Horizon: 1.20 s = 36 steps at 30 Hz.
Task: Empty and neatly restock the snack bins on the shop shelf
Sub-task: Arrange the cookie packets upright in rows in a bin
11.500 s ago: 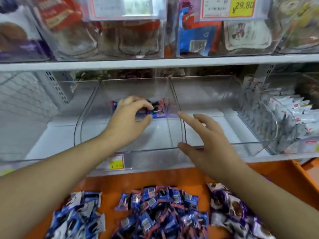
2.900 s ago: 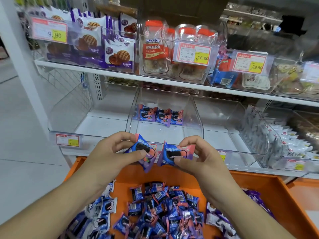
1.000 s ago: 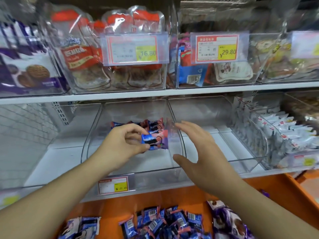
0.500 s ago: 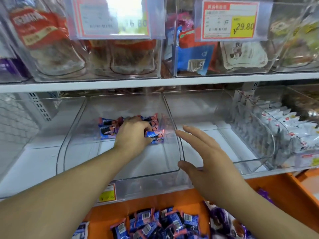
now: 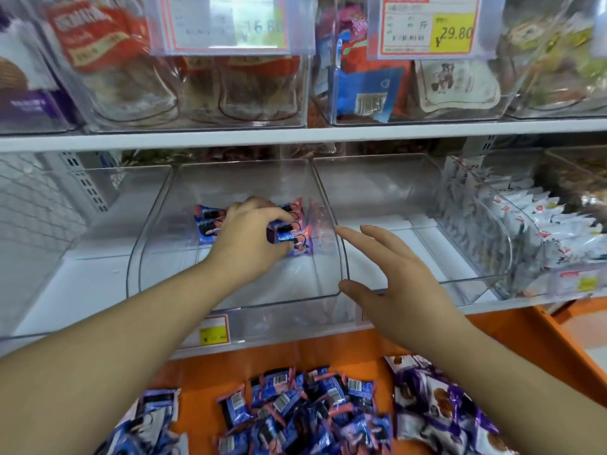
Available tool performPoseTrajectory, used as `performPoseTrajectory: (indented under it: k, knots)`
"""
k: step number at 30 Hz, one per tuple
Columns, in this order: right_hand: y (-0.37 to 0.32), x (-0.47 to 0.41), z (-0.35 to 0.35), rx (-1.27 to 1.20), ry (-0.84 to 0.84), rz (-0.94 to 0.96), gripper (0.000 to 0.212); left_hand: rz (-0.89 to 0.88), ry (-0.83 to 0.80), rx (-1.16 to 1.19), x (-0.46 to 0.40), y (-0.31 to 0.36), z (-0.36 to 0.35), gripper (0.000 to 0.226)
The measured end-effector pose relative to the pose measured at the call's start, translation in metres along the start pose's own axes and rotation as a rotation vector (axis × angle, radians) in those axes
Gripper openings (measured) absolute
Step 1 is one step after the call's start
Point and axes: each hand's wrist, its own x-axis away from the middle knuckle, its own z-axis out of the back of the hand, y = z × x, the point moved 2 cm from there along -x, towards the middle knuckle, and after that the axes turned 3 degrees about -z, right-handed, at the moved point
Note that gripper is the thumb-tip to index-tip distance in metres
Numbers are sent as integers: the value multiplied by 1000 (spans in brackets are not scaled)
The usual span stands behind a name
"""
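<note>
A clear plastic bin (image 5: 236, 298) stands in the middle of the lower shelf. At its back lies a row of blue and pink snack packets (image 5: 206, 223). My left hand (image 5: 249, 234) reaches deep into the bin and pinches one blue snack packet (image 5: 289, 236) against that row. My right hand (image 5: 391, 277) hovers with spread fingers at the bin's right front corner, its thumb by the rim. A second clear bin (image 5: 427, 287) to the right holds nothing. Below, an orange crate (image 5: 331, 353) carries a heap of loose blue packets (image 5: 295, 412).
Purple packets (image 5: 437, 408) lie at the crate's right. A bin of white packets (image 5: 538, 231) stands at the shelf's right. The upper shelf (image 5: 295, 133) holds bins of jars and bags behind price tags (image 5: 427, 27). A wire mesh panel (image 5: 29, 205) closes the left.
My left hand has pushed its packet a little further down and right against the row. The right hand stays by the bin's corner. The view has moved slightly closer.
</note>
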Motion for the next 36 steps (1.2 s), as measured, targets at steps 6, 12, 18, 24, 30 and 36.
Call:
performPoseTrajectory:
  k: [6, 12, 18, 24, 30, 36]
  knots:
    - [-39, 25, 7, -104, 109, 266, 43, -56, -28, 262, 103, 38, 64, 37]
    - [-40, 80, -68, 16, -416, 348, 37, 140, -329, 342, 216, 6, 12, 31]
    - [31, 114, -141, 336, -896, -18, 65, 302, -778, 232, 298, -40, -89, 57]
    - [76, 153, -189, 592, -1120, 55, 76, 251, -963, 148, 332, -58, -142, 80]
    - [80, 152, -201, 728, -1081, 229, 63, 264, -883, 143, 340, -66, -162, 77]
    - [67, 126, -183, 546, -1080, 69, 39, 376, -801, 306, 317, -61, -122, 61]
